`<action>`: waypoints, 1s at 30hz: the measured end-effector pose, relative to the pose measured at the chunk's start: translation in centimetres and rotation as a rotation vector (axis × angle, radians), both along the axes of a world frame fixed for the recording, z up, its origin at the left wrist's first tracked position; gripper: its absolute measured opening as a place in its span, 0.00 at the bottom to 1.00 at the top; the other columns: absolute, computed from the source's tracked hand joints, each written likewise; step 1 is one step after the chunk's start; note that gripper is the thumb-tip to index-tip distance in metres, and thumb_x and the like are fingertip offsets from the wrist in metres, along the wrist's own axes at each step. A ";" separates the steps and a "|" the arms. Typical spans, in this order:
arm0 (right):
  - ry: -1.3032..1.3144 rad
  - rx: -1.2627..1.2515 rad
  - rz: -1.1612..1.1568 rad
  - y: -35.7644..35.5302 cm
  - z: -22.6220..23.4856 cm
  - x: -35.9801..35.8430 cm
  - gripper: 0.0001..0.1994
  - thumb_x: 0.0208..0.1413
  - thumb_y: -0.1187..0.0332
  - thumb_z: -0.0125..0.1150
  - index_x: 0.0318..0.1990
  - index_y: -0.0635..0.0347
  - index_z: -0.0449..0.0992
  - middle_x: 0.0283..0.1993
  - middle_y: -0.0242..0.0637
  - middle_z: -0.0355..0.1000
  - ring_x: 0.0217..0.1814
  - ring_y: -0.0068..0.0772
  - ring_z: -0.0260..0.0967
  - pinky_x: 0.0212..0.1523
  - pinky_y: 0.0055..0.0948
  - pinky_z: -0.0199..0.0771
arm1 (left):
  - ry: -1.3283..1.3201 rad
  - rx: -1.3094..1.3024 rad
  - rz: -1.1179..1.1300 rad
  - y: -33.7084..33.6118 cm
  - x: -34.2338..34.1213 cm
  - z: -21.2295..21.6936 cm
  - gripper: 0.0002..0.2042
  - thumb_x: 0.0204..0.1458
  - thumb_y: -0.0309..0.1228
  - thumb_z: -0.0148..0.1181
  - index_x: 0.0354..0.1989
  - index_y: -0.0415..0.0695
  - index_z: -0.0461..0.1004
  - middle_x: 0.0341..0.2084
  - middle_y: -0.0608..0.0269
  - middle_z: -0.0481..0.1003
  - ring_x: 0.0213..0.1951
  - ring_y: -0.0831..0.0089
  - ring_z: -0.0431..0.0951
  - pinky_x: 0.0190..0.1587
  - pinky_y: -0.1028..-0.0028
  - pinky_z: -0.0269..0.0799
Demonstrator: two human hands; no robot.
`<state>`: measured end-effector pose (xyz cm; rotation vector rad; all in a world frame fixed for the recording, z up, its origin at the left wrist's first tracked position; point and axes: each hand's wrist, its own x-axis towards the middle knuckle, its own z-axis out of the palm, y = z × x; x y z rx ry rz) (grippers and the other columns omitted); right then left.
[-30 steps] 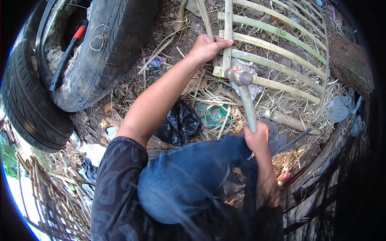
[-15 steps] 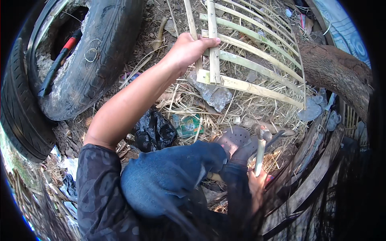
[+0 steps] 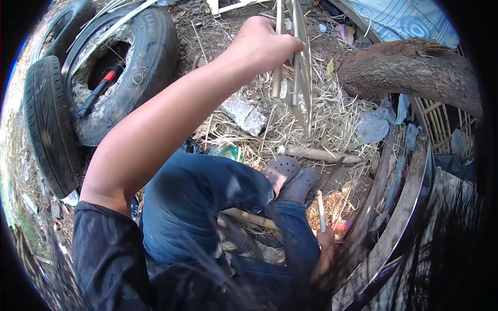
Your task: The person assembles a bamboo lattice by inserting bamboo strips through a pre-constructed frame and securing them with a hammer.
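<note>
Raised over the ground, my left hand [image 3: 267, 44] is closed around the edge of a bamboo slat frame [image 3: 300, 78]. The frame is turned nearly edge-on, so its slats overlap in a narrow strip. Low by my right leg, my right hand [image 3: 326, 246] grips a hammer [image 3: 321, 213] by its pale handle, which points upward. Its head is hard to make out now; the earlier frame shows it more plainly. Beneath the frame lie a grey rock [image 3: 244, 115] and scattered bamboo shavings [image 3: 332, 119].
Old tyres [image 3: 150, 57] stand at the left, with a black-and-red tool [image 3: 98, 92] inside one. A thick log [image 3: 410, 75] lies at the right, near clear plastic [image 3: 372, 128]. Weathered planks [image 3: 399, 223] run down the right side. A bamboo pole [image 3: 321, 154] lies beyond my shoes [image 3: 290, 179].
My left hand has lifted the bamboo frame and swung it from broad side to nearly edge-on. My right hand with the hammer has sunk slightly. The view has shifted.
</note>
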<state>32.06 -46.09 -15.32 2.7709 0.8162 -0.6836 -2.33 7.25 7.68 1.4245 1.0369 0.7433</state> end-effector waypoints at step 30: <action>0.417 1.326 0.525 32.0 16.3 -18.0 0.12 0.51 0.73 0.59 0.43 0.68 0.74 0.39 0.51 0.73 0.41 0.51 0.73 0.43 0.38 0.71 | -0.102 0.053 -0.088 -9.2 2.7 0.1 0.19 0.61 0.40 0.50 0.42 0.33 0.75 0.28 0.62 0.77 0.28 0.78 0.76 0.29 0.77 0.73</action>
